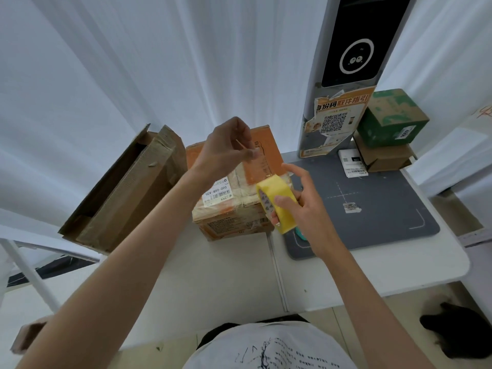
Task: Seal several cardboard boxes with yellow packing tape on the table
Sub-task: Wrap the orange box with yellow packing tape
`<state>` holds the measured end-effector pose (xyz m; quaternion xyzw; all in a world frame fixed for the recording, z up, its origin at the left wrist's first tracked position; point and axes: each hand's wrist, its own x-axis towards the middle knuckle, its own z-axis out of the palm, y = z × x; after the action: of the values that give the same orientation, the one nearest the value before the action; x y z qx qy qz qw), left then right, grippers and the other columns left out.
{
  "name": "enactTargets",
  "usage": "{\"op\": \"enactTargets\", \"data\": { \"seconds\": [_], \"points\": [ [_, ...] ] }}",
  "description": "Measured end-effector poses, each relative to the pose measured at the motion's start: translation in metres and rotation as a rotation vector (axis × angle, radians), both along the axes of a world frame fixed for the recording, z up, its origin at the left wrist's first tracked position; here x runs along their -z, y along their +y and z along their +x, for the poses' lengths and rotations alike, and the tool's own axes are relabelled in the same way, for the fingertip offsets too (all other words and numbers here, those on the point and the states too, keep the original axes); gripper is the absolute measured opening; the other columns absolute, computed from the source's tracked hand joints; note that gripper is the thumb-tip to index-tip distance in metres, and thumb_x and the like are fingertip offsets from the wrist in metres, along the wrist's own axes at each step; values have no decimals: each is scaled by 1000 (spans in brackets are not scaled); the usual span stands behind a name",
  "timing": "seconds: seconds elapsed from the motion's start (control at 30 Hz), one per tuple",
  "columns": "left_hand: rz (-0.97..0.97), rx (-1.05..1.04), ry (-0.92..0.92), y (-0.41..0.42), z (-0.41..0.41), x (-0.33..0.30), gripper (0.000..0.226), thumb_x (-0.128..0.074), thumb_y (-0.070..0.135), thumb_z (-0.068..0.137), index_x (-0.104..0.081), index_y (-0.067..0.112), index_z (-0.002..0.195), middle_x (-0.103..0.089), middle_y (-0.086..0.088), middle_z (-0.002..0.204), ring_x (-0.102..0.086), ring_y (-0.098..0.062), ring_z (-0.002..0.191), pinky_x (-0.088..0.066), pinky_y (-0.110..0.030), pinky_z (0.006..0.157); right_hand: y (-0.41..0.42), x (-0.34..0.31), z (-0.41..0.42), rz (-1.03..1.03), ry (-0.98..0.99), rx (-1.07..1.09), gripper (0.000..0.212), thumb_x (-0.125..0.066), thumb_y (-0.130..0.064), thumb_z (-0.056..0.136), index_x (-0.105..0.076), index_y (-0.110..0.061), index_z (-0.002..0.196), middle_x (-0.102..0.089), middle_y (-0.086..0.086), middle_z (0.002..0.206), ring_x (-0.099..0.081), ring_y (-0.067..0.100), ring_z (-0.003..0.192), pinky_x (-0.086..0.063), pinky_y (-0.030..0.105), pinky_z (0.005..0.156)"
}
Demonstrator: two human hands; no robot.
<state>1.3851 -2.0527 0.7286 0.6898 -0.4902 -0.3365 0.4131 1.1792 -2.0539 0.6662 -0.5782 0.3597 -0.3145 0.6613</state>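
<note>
My right hand [300, 206] grips a roll of yellow packing tape [277, 202] just above the near right corner of an orange and brown cardboard box [234, 209]. That box stands on the white table [213, 275] and bears a white label. My left hand [229, 145] hovers over the box's far half and pinches the pulled-out end of the tape, which stretches thin and nearly clear from the roll. A large brown cardboard box [125, 190] with open flaps leans at the table's left edge.
A grey mat [372, 209] covers the table's right part, with a teal object [300, 234] at its near left corner. A tall kiosk [343, 75] stands behind it. A green box [391, 118] sits on a brown box [380, 158] at the far right.
</note>
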Motion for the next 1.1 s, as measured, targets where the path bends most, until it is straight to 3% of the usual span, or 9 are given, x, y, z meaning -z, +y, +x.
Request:
{"op": "enactTargets", "data": {
  "seconds": [0.17,0.33,0.5,0.63,0.77,0.87,0.97,1.1],
  "points": [
    [-165,-18,-101,3,-8,-8,31,-82,3,78,-54,10,89,-73,-4,84,-70,-19,70,-53,-21,69,-6,2,-3,14,268,-47,37,-60,-18,97,-57,-42,126,-70,16,92,-67,22,61,-61,36,60],
    [-174,78,-218,8,-14,-20,27,-83,11,81,-56,15,87,-72,2,86,-64,-11,69,-42,-11,63,-1,3,2,87,238,-27,7,-54,-28,104,-55,-25,111,-65,5,100,-67,7,59,-54,22,52],
    [-237,206,-412,18,-17,-22,19,-76,12,88,-59,18,92,-68,11,90,-62,-6,80,-42,-11,68,-6,6,2,167,219,-48,8,-53,-26,106,-53,-18,106,-62,14,107,-71,26,59,-57,28,52],
    [-300,266,-512,20,-15,-17,14,-72,13,92,-59,16,97,-66,11,95,-62,-5,86,-49,-17,71,-12,7,-1,112,301,-66,6,-50,-26,107,-55,-23,105,-61,8,106,-71,22,58,-55,25,52],
    [-262,245,-493,23,-4,1,19,-70,19,95,-58,16,109,-66,10,113,-67,-1,96,-57,-21,78,-18,17,-3,-35,423,18,9,-49,-27,107,-53,-27,100,-59,8,106,-73,29,66,-62,38,56],
    [-216,203,-428,25,0,20,22,-72,15,93,-59,18,111,-64,11,119,-66,0,102,-57,-21,81,-20,26,-3,-176,531,41,16,-45,-29,107,-49,-35,92,-57,10,108,-71,26,67,-52,20,49],
    [-192,159,-313,24,1,28,31,-76,8,89,-59,18,112,-68,7,106,-68,-3,93,-58,-21,79,-20,33,-2,-254,627,36,17,-41,-31,107,-45,-35,90,-57,6,104,-70,20,55,-48,21,51],
    [-167,72,-269,22,5,36,29,-75,2,87,-62,18,108,-69,6,90,-71,-9,79,-60,-28,76,-20,37,1,-302,655,27,16,-42,-34,106,-44,-36,90,-55,3,103,-70,18,53,-52,29,54]
  ]
}}
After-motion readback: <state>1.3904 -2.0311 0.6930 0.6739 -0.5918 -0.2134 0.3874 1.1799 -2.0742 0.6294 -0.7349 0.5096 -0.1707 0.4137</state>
